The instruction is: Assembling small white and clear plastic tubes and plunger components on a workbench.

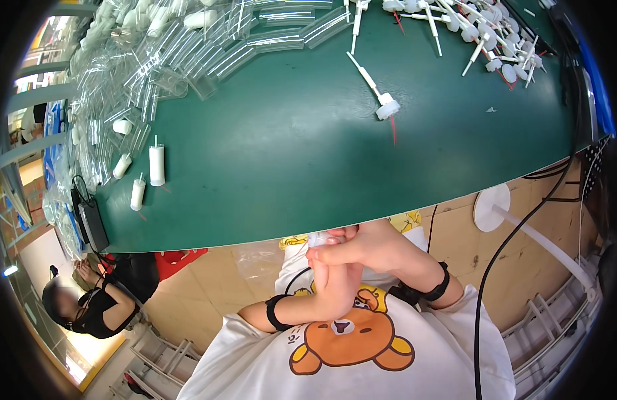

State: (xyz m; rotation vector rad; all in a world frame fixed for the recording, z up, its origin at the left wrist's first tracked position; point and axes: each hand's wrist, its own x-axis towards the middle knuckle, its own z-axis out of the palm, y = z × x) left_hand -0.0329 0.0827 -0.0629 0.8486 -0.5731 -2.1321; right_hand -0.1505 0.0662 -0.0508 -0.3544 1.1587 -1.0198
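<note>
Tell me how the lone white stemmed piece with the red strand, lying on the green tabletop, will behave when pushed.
The white stemmed piece may swing in an arc, since a wide cap ends its thin stem. It is probably light, being slim and plastic-looking. Its red strand likely bends easily, being thread-thin.

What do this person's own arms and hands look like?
The left hand and right hand wear no gloves. A black left band and a black right band circle the forearms, below loose white sleeves.
</note>
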